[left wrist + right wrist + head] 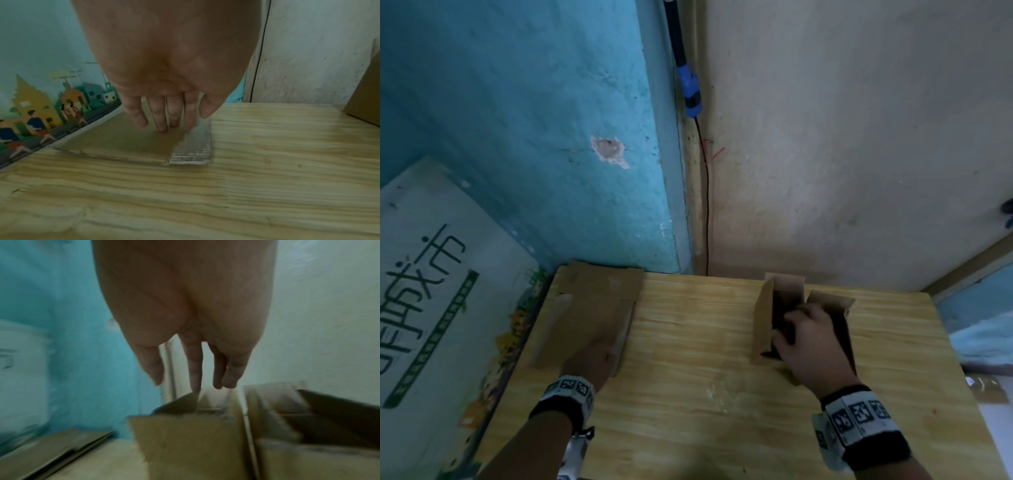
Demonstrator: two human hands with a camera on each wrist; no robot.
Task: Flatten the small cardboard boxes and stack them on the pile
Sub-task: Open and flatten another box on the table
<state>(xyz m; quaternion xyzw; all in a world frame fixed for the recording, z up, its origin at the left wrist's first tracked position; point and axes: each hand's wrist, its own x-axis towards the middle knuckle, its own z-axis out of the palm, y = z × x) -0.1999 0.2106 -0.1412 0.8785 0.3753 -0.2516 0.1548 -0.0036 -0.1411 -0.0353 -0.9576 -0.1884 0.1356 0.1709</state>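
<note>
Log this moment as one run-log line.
left hand: pressing flat pile | right hand: reaching into open box, grip unclear | second open box waits beside

A light wooden table (722, 394) fills the lower half of the head view, pushed into a corner. Upper left stands a rough turquoise wall (517, 102) with a chipped patch (608, 150); upper right, a cream wall (859, 137), stained low down. Between them a black cable (707, 205) drops from a blue plug (691, 89). At the left edge leans a printed poster (431, 291) — green lettering, little houses.
</note>
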